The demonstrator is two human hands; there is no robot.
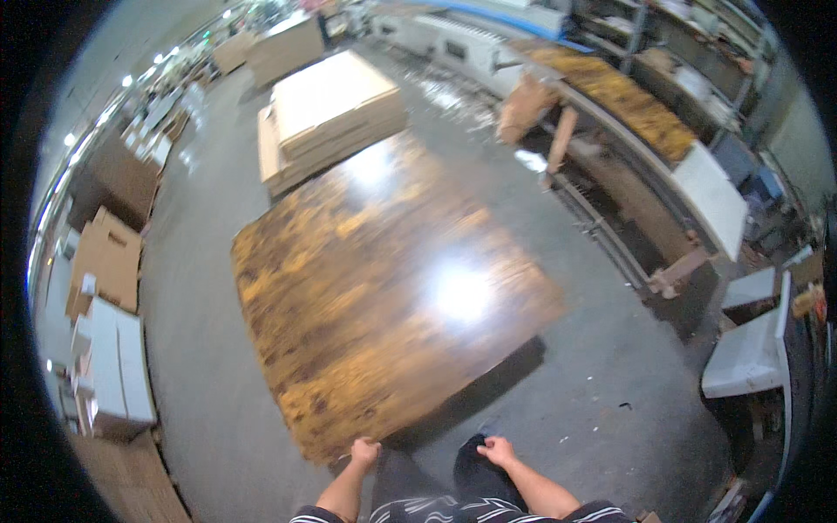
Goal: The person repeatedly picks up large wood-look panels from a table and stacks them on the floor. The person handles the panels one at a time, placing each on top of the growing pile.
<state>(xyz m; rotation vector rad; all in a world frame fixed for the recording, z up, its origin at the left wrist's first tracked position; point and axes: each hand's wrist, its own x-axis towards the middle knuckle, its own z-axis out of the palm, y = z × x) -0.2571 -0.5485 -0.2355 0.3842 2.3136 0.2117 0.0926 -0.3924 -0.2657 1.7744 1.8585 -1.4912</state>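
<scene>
The wood-grain panel (pixel 375 305) lies patterned face up in the middle of the floor (pixel 205 366), its far edge close to a pale stack of boards (pixel 336 96). The left hand (pixel 364 451) is at the panel's near edge, just beside its near-left corner, with fingers curled and apparently grasping that edge. The right hand (pixel 497 450) is apart from the panel, over a dark trouser leg (pixel 479 475); its fingers are bent inward, but whether they hold anything I cannot tell. Handling seems underway rather than finished, since only one hand meets the panel; aligning or setting it down probably remains. A similarly patterned board (pixel 615 91) lies on the long bench at right, its role unclear. Whatever supports the panel is hidden, glare whitens part of its surface, and blur softens its edges.
</scene>
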